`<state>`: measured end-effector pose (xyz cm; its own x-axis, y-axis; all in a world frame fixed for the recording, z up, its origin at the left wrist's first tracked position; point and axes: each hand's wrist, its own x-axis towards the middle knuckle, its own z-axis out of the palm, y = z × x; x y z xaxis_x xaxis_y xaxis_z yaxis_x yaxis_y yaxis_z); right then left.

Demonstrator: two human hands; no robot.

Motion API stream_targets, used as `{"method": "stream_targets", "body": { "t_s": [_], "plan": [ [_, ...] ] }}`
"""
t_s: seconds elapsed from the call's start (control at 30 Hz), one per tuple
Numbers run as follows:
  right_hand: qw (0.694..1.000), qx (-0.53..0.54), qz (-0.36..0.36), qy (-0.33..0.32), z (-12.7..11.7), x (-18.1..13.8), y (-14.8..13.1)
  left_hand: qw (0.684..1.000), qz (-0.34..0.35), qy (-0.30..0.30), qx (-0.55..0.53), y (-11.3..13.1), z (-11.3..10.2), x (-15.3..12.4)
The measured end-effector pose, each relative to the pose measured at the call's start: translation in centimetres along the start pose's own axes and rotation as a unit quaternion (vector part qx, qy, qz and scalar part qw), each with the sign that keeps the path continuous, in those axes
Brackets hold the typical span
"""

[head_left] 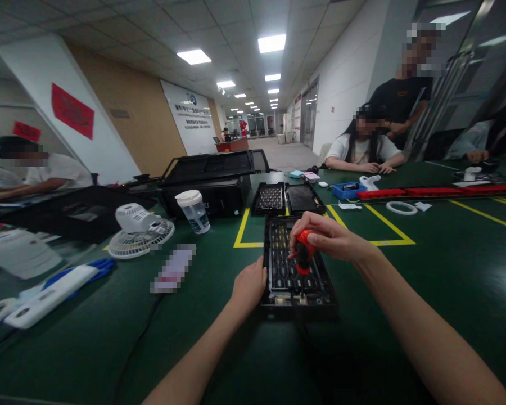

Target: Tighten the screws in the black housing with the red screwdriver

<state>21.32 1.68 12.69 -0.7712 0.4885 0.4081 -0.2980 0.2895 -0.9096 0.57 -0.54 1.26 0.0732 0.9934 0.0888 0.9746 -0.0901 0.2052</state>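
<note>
A shallow black plastic case lies open on the green table in front of me, with rows of dark oval cells inside. My right hand is closed around the red and black handle of a screwdriver above it. The screwdriver stands nearly upright, its shaft pointing down at a small light part near the case's front edge. Whether the tip touches a screw is too small to tell. My left hand grips the case's left side, with some fingertips hidden against it.
Behind the case is a second open black case. To the left are a lidded cup, a white fan, a blurred phone-like item and a large black box. A blue tray stands back right. Several people sit or stand around.
</note>
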Motion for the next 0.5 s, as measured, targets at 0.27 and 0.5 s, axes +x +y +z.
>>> {"method": "stream_targets", "body": {
  "t_s": [0.27, 0.5],
  "plan": [
    [1.000, -0.016, -0.001, 0.015, 0.06, -0.02, -0.14, 1.000, 0.005, 0.007, -0.005, -0.14, 0.14, -0.03],
    [0.999, -0.036, 0.005, 0.033, 0.04, -0.09, -0.33, 1.000, 0.015, 0.021, -0.008, -0.43, 0.59, 0.13]
  ]
}}
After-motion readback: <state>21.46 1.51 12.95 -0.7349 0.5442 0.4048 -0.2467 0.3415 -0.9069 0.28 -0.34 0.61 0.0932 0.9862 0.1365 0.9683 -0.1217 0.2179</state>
